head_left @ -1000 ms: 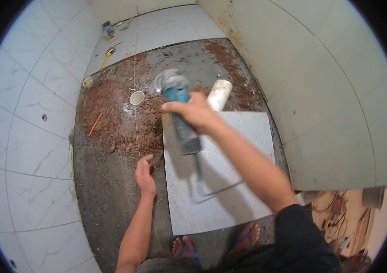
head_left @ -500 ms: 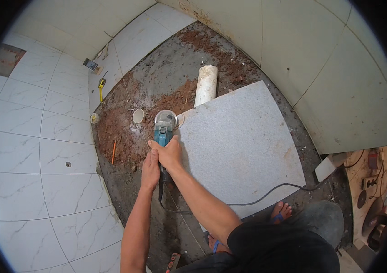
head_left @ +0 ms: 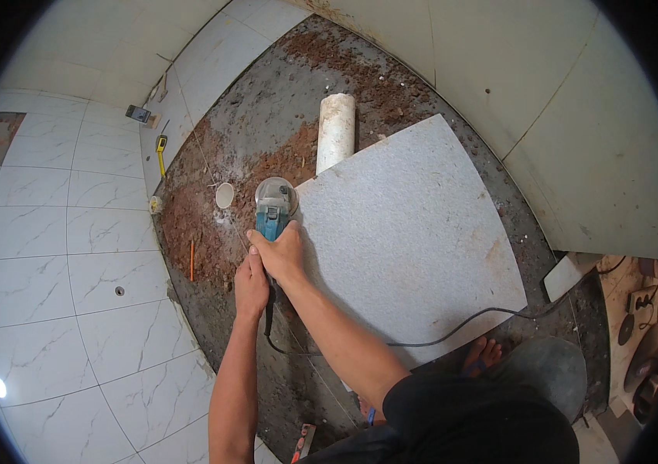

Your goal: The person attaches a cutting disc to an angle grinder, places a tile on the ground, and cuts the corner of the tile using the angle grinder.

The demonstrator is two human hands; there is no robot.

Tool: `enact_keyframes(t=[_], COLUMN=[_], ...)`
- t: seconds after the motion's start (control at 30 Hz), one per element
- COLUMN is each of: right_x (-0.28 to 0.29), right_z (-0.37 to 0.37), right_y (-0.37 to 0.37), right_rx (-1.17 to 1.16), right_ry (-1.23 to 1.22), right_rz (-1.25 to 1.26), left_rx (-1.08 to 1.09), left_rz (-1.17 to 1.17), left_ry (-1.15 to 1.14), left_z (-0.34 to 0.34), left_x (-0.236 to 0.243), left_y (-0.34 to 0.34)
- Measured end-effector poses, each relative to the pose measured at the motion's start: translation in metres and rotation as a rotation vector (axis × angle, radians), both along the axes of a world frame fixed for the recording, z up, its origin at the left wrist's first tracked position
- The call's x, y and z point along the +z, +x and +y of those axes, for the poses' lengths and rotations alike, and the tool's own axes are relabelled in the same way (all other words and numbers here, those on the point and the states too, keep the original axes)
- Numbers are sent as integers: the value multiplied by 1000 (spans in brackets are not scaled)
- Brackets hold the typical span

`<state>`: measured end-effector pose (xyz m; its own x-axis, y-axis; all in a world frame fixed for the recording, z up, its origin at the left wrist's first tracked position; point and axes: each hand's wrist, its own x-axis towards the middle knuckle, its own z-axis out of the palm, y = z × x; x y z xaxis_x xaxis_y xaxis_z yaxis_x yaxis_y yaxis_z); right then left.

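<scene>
Both my hands are wrapped round a blue angle grinder [head_left: 270,222] with a clear, dusty guard at its far end. My right hand [head_left: 283,254] grips the body, and my left hand [head_left: 252,284] closes round the rear beside it. The grinder's head sits at the left edge of a large tile [head_left: 414,247], near its far left corner; whether the disc touches the tile I cannot tell. The tile lies with its rough grey face up. A black power cord [head_left: 445,336] runs from the grinder across the tile's near part.
A white pipe [head_left: 336,133] lies beyond the tile on rubble and grey mortar. To the left are a white cup [head_left: 225,196], an orange pencil-like stick [head_left: 192,259], a yellow tape measure [head_left: 161,147] and marbled floor tiles [head_left: 27,286]. My feet are at the near edge.
The view has shifted a little. Both hands stay on the grinder, whose head remains by the tile's left edge. A thin curved shape beside the guard no longer shows.
</scene>
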<state>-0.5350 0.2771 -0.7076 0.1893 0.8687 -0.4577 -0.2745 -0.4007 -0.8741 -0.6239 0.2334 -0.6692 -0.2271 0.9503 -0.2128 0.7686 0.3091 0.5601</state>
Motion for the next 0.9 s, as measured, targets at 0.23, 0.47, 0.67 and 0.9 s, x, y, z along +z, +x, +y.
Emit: enact_keyframes(t=[0.23,0.47,0.67,0.9], right_x=[1,9,7,7], right_z=[1,3,4,3], right_y=[7,11,19,20], right_rx=[10,42,65,94], right_ry=[-7,-26,-24,-17], right_rz=[-21,-14,-51,-53], left_rx=[46,25,44,70], left_rz=[-6,-44,-46,-69], left_ry=[-18,-6,-36,-13], left_z=[0,0,0,-5], left_x=[-2,8,9,8], left_y=[5,15,22,26])
